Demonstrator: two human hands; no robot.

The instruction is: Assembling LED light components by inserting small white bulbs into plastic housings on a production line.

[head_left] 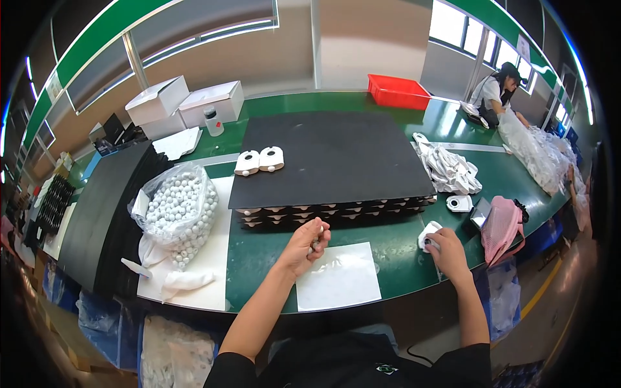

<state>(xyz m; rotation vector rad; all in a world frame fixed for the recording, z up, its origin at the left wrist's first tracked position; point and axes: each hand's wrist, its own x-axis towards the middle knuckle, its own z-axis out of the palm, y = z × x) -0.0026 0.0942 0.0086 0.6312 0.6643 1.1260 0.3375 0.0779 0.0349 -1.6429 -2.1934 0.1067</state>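
Observation:
My left hand (306,248) is closed above the near edge of the table, beside a white sheet (339,278). Its curled fingers hold something small and whitish that looks like a white ball, mostly hidden. Farther right, my right hand (447,251) grips a white plastic part (427,234) by its near side, low over the green tabletop. Another such part (459,204), with a dark round hole, lies just beyond it. Two matching white parts (259,161), each with a ball at its near end, lie side by side on the black stacked trays (336,155).
An opened plastic bag (181,207) of white balls sits left. A pile of white parts (447,169) and a pink mesh pouch (502,227) are right. Behind stand white boxes (210,103), a bottle (213,121) and a red bin (398,92). A co-worker (495,94) sits far right.

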